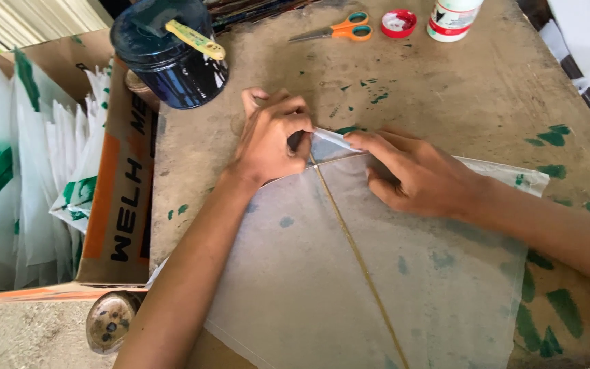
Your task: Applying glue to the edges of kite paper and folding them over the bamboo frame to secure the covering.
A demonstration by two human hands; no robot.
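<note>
A translucent white kite sheet point(322, 273) with a thin wooden spine stick point(360, 263) lies on the paint-stained table point(445, 96). My left hand point(268, 140) presses on the sheet's top corner with its fingers curled. My right hand point(411, 174) lies flat on the sheet just to the right, its fingertips pinching a small folded flap of paper point(332, 139) at the tip. Both hands meet at that corner.
A dark blue jar point(172, 68) with a yellow-handled brush stands at the back left. Orange-handled scissors point(339, 31), a red lid point(399, 22) and a white glue bottle point(452, 19) lie along the far edge. A cardboard box point(114, 205) of folded sheets stands at the left.
</note>
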